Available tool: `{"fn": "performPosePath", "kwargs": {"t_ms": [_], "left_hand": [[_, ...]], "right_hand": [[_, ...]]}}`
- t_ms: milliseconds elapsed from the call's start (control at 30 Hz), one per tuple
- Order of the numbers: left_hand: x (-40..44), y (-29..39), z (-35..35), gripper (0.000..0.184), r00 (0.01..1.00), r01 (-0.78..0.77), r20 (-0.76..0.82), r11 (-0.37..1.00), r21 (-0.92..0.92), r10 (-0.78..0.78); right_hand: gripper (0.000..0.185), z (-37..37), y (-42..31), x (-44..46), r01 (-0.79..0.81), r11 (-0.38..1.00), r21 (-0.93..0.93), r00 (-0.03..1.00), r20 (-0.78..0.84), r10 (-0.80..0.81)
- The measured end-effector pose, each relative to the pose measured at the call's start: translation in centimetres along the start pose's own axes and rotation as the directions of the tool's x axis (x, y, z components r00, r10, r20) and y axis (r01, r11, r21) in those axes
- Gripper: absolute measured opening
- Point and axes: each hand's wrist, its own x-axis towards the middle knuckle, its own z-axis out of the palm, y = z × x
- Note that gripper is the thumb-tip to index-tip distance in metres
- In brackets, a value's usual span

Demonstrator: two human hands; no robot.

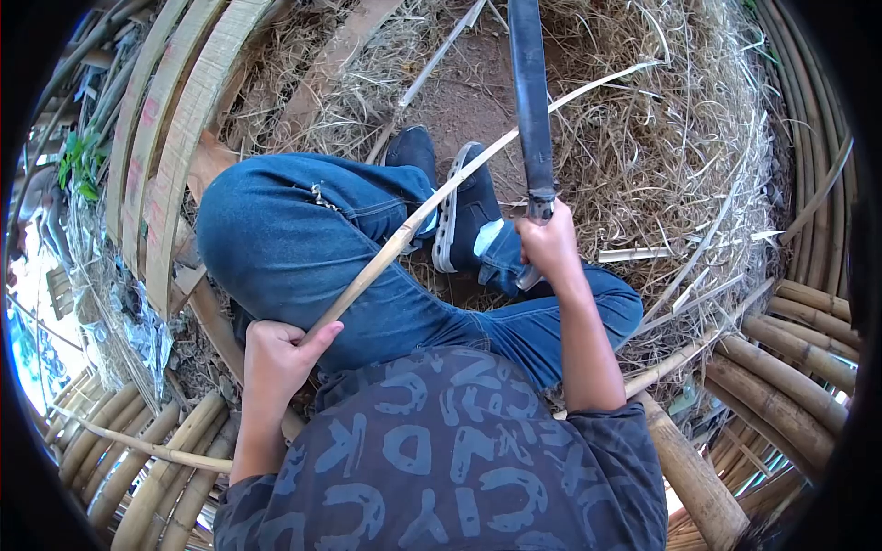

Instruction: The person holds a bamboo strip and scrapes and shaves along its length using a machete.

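My left hand (278, 356) is closed round the lower end of a long pale bamboo strip (397, 241), with the thumb along it. The strip slants up to the right across my jeans and thins to a curved tip over the shavings. In my right hand (549, 243) is the handle of a machete (531, 110), its long dark blade pointing away from me. Blade and strip cross in view near the blade's middle; whether they touch, I cannot tell. Part of the machete's handle is hidden by my fingers.
Bamboo shavings (634, 165) cover the ground around my dark shoes (470, 197). Split bamboo slats (188, 138) stand on the left. Stacked bamboo poles (781, 395) lie at the right, with more poles (152, 468) at the lower left. Leaves (81, 165) show at far left.
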Motion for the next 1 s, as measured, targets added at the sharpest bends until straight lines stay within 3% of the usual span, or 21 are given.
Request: {"fn": "performPosePath", "kwargs": {"t_ms": [67, 133, 200, 367, 467, 533, 567, 600, 667, 700, 733, 800, 900, 933, 1000], "left_hand": [[0.1, -0.2, 0.2, 0.061, 1.0, 0.004, -0.007, 1.0, -0.014, -0.004], [0.0, -0.5, 0.3, 0.061, 1.0, 0.005, -0.011, 1.0, -0.021, -0.005], [0.0, -0.6, 0.2, 0.062, 0.999, 0.036, -0.002, 0.997, -0.069, -0.036], [0.1, -1.0, 0.1, 0.062, 1.0, 0.028, 0.017, 0.997, -0.078, -0.026], [0.2, -0.9, 0.0, 0.062, 1.0, 0.01, 0.017, 0.998, -0.061, -0.009], [0.1, -0.7, 0.0, 0.063, 1.0, 0.003, 0.014, 0.999, -0.041, -0.002], [0.1, -0.6, 0.1, 0.063, 1.0, -0.021, -0.007, 0.999, -0.041, 0.021], [0.0, -0.5, 0.2, 0.064, 0.999, -0.046, -0.025, 0.998, -0.039, 0.045], [0.0, -0.6, 0.3, 0.064, 0.999, -0.022, -0.031, 0.999, -0.038, 0.021], [0.0, -0.6, 0.3, 0.064, 0.999, -0.001, -0.032, 0.999, -0.036, 0.0], [0.1, -0.7, 0.3, 0.064, 1.0, 0.001, -0.029, 0.999, -0.034, -0.002], [0.2, -1.0, 0.1, 0.064, 1.0, 0.007, 0.004, 0.999, -0.054, -0.007], [0.2, -1.1, 0.2, 0.064, 0.998, 0.064, 0.035, 0.994, -0.092, -0.061], [0.3, -1.0, 0.1, 0.064, 0.998, 0.059, 0.035, 0.994, -0.092, -0.056], [0.2, -0.6, 0.2, 0.063, 1.0, 0.018, 0.019, 0.997, -0.071, -0.017]], "right_hand": [[0.006, 1.7, 1.1, -0.6, 0.271, 0.958, -0.094, 0.957, -0.077, -0.279], [0.011, 3.8, 2.1, -2.1, 0.373, 0.918, -0.138, 0.922, -0.054, -0.382], [0.029, 4.1, -0.3, -4.4, 0.286, 0.944, -0.164, 0.958, 0.028, -0.285], [0.016, 2.9, 1.8, -3.4, 0.291, 0.945, -0.153, 0.954, 0.125, -0.273], [0.009, 0.5, 0.2, -2.4, 0.282, 0.949, -0.143, 0.957, 0.103, -0.27], [0.008, -0.3, 0.4, -1.4, 0.134, 0.991, 0.023, 0.99, 0.032, -0.135], [0.008, 0.5, 1.2, -0.8, 0.146, 0.987, 0.07, 0.986, -0.092, -0.14], [0.008, 1.3, 2.0, -0.8, 0.147, 0.987, 0.068, 0.986, -0.086, -0.141], [0.007, 3.0, 3.4, -2.1, 0.061, 0.953, 0.297, 0.997, 0.021, -0.071], [0.006, 3.4, 3.7, -3.0, 0.094, 0.982, 0.165, 0.995, 0.021, -0.099], [0.007, 3.9, 5.5, -3.3, 0.306, 0.952, 0.017, 0.952, 0.006, -0.306], [0.014, 3.7, 4.5, -4.9, 0.377, 0.922, -0.085, 0.926, 0.057, -0.373], [0.011, 1.6, 4.2, -4.5, 0.149, 0.989, -0.015, 0.976, 0.161, -0.145], [0.011, 1.2, 4.2, -4.1, 0.134, 0.991, 0.022, 0.981, 0.141, -0.136], [0.011, 1.3, 2.7, -4.1, -0.08, 0.976, 0.201, 0.993, 0.104, 0.059]]}}
